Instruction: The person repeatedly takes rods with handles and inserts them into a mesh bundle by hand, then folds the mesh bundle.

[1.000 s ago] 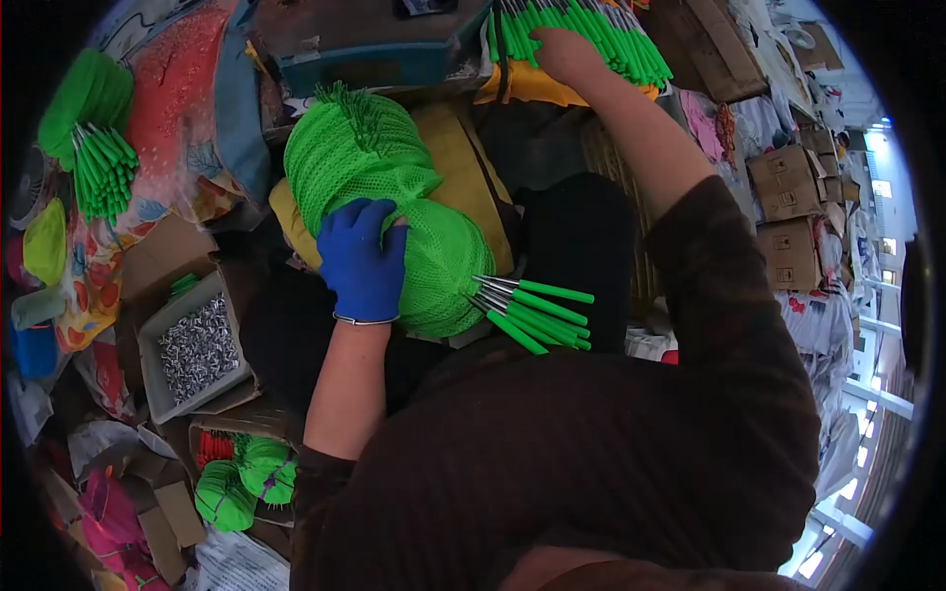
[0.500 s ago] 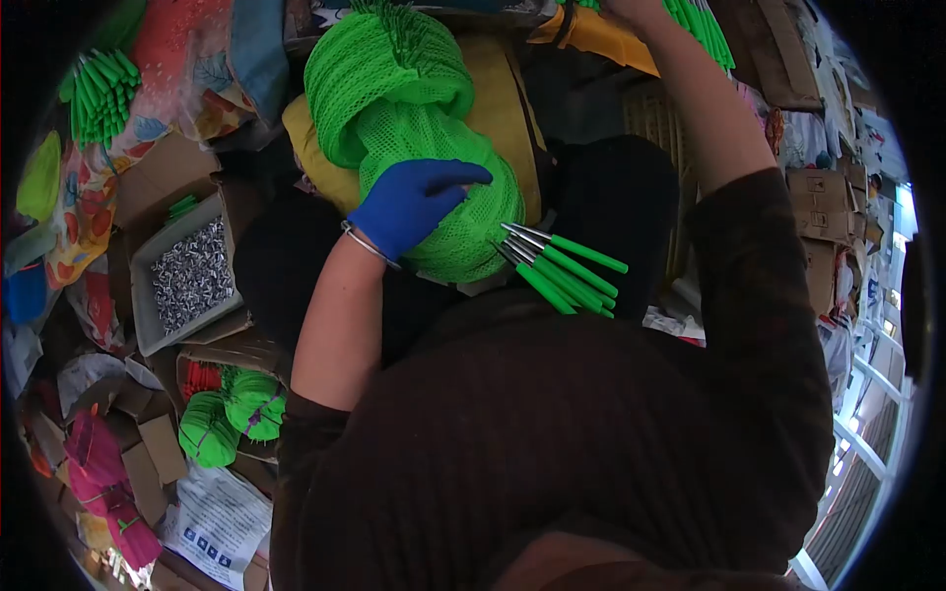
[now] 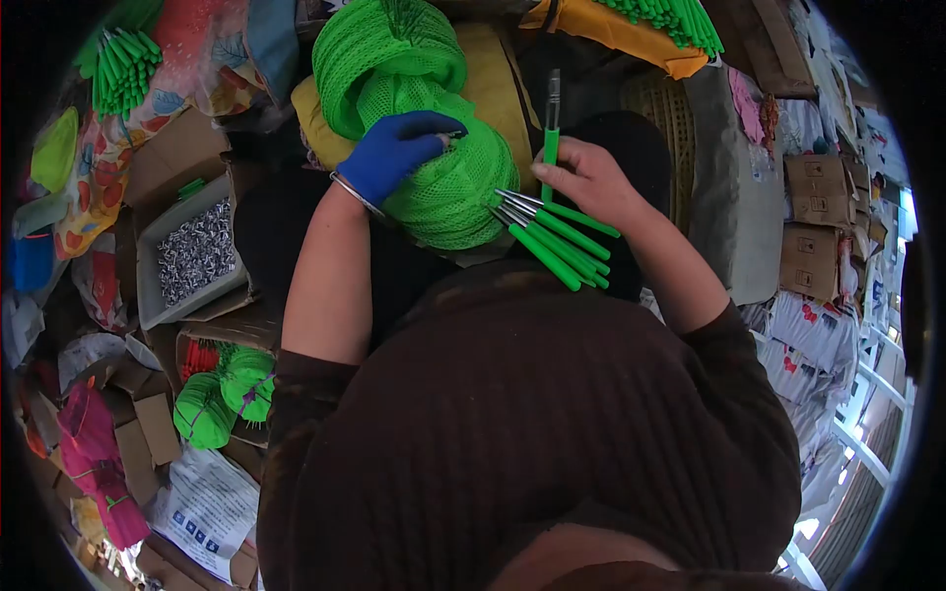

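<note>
Across the seated person's lap lies a heap of bright green mesh netting point(image 3: 443, 202), its nearer part spread out and its farther part a thick, rounded stack of layers, with a mustard-yellow cloth cushion point(image 3: 493, 84) showing beneath. The left hand point(image 3: 387, 158), in a blue glove with a thin silver bracelet point(image 3: 357, 194) at the wrist, rests on the nearer netting; its thumb and forefinger come close to each other, but whether they pinch anything cannot be told. The right hand point(image 3: 588, 179), bare, has thumb and fingers closed around a slim green handle with a silver metal shaft point(image 3: 551, 146), the shaft pointing away from the body, just right of the netting. Below that hand, a fan of similar green handles point(image 3: 560, 251) juts from the netting's edge, their silver shafts against the mesh. Off to the left, a grey plastic tray point(image 3: 149, 286) holds many small silvery metal pieces point(image 3: 195, 256); nearer the person sit two tied green mesh bundles point(image 3: 205, 412). At the far side, more green handles point(image 3: 675, 22) lie piled on an orange-yellow cloth point(image 3: 606, 37).
</note>
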Tool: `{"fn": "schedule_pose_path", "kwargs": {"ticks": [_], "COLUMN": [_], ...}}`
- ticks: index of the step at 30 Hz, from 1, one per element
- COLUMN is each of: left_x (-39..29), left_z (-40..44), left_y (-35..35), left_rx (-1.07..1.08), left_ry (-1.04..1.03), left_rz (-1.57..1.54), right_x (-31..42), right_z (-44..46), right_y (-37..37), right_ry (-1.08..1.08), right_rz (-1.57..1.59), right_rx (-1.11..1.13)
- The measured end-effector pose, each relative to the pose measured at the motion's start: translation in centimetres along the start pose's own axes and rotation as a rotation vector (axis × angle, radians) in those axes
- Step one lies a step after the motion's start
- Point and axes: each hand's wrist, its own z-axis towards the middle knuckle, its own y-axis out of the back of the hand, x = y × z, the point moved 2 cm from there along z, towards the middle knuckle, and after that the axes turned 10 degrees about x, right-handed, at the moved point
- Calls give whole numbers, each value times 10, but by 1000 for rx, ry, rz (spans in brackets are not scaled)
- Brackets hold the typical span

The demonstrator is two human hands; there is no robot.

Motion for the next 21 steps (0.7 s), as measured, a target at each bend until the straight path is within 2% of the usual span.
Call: {"fn": "schedule_pose_path", "kwargs": {"ticks": [1,2,6,11,21], "left_x": [1,3,6,12,16], "left_z": [0,1,-1,0,3], "left_y": [1,1,1,1,1], "left_rx": [-16,-32,-59,-105,-120], "left_ry": [-1,-3,10,39,61], "left_rz": [-57,-114,-226,-284,-354], "right_x": [1,6,9,10,16], "right_z": [-5,-9,-20,-22,-16], "right_y": [-3,-7,-13,-17,-17], "right_ry": [19,46,60,24,1], "right_rz": [-73,75,165,-2,-107], "right_rx": [31,46,-20,-32,-62]}}
